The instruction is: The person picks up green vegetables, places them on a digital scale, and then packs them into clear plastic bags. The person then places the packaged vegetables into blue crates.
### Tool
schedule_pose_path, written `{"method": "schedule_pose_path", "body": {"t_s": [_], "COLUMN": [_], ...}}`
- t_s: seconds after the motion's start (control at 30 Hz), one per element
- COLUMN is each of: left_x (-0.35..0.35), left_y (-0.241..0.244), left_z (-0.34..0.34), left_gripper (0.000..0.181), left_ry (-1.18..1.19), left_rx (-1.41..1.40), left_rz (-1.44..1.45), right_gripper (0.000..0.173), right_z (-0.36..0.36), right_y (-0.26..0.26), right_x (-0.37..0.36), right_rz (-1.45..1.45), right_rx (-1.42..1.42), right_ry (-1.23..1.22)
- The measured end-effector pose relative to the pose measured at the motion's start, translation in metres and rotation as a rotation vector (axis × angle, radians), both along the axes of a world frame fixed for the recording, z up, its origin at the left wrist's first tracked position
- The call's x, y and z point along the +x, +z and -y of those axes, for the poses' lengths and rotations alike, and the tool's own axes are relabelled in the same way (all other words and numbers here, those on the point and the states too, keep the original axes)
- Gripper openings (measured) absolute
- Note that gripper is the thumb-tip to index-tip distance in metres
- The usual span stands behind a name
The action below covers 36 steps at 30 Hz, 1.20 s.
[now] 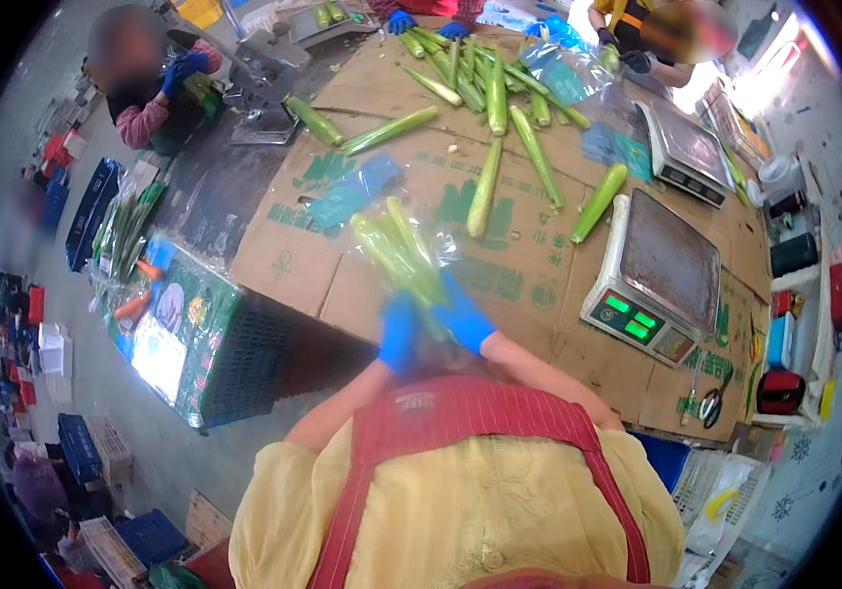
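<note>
Several pale green vegetable stalks [399,254] lie inside a clear plastic bag [447,247] in front of my apron. Around the lower end of this bag, my left hand [397,335] in a blue glove grips from the left. My right hand [463,316], gloved in blue too, holds it from the right; both are slightly blurred. Just beyond, flat printed plastic bags [355,190] rest on the cardboard [288,265]. Loose stalks [483,188] are spread farther up, with a larger pile [494,88] at the far side.
A digital scale [667,265] with lit green displays stands at right, scissors [713,405] nearer me. Another scale [688,151] is behind. At left, a crate [244,361] bears bagged green vegetables [123,228] and carrots [132,305]. Co-workers' gloved hands [400,22] are across the table.
</note>
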State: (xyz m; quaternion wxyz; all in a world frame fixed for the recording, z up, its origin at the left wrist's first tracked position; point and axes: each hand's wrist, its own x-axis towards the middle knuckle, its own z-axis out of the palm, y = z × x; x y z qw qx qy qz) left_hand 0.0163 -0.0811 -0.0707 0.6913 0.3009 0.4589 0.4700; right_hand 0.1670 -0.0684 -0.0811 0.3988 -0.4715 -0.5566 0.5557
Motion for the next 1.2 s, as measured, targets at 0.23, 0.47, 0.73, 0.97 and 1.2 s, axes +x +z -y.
{"method": "schedule_pose_path", "body": {"t_s": [0.23, 0.47, 0.73, 0.97, 1.2], "left_x": [-0.045, -0.073, -0.016, -0.050, -0.062], "left_y": [-0.075, 0.045, 0.051, 0.018, 0.012], "left_z": [0.018, -0.034, -0.016, -0.012, -0.010], "left_gripper": [0.048, 0.052, 0.029, 0.033, 0.040], "left_ry": [-0.339, -0.038, 0.024, 0.000, 0.138], "left_rx": [0.408, -0.192, -0.345, -0.248, -0.206], "left_rz": [-0.608, 0.571, 0.426, 0.471, 0.814], "right_gripper": [0.073, 0.071, 0.055, 0.066, 0.063], "right_z": [-0.017, -0.008, -0.044, -0.043, -0.037], "right_y": [0.046, 0.046, -0.011, 0.017, 0.014], "right_x": [-0.015, -0.015, -0.059, -0.066, -0.048], "right_rz": [0.065, 0.106, 0.321, 0.292, -0.079], "right_rx": [-0.067, -0.013, -0.120, 0.041, -0.247], "right_ry": [0.030, 0.200, 0.164, 0.182, 0.099]}}
